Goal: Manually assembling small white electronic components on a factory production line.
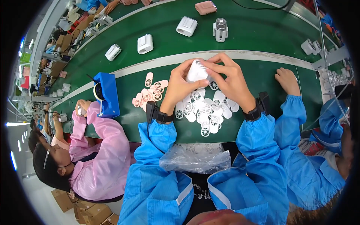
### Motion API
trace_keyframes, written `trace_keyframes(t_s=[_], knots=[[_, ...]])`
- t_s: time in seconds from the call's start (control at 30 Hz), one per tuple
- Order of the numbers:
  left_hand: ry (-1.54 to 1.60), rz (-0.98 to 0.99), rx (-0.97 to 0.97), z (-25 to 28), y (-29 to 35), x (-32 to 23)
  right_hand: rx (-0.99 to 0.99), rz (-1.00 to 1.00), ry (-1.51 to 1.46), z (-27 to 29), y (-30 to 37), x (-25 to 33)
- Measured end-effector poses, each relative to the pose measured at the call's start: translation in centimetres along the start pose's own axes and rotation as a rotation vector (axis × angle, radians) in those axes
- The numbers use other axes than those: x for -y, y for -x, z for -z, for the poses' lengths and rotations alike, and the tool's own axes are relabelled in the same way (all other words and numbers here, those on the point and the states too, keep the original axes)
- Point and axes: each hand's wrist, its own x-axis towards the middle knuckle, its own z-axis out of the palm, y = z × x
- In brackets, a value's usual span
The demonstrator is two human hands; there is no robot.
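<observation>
A small white plastic housing (195, 74) with a slotted round vent is held up between my hands above the green bench. My left hand (177, 85) wraps round its left side and underside, thumb across the front. From the right, my right hand (230, 79) presses fingers on the top and vent area; the fingertips partly cover it. Below lies a loose pile of white oval cover plates (206, 109) with round spoked vents. To the left is a smaller heap of pink cover plates (149, 93) of the same shape.
A blue tape dispenser (108, 95) stands left. Beyond a pale divider strip (142, 66), white units (145, 44) and a pink one (205, 7) sit on the far green surface. A clear plastic bag (197, 159) lies at my lap. Co-workers sit on both sides, one hand (288, 80) resting right.
</observation>
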Motion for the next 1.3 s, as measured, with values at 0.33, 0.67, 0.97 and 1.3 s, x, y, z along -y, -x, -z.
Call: trace_keyframes(t_s=[0.33,0.67,0.97,1.3], knots=[[-0.032,-0.122,0.027,-1.5,0.4,-0.5,-0.034,-0.217,-0.479,0.9,0.3,-0.4],[-0.138,-0.201,0.029,-1.3,0.6,0.2,-0.055,-0.074,-0.331,0.7,0.2,-0.1],[-0.149,-0.214,0.049,-0.5,0.7,-0.5,-0.059,-0.027,-0.326,0.7,0.0,0.2],[-0.07,-0.264,-0.067,-1.1,0.0,-0.8,0.044,-0.066,-0.306,0.4,-0.1,0.6]])
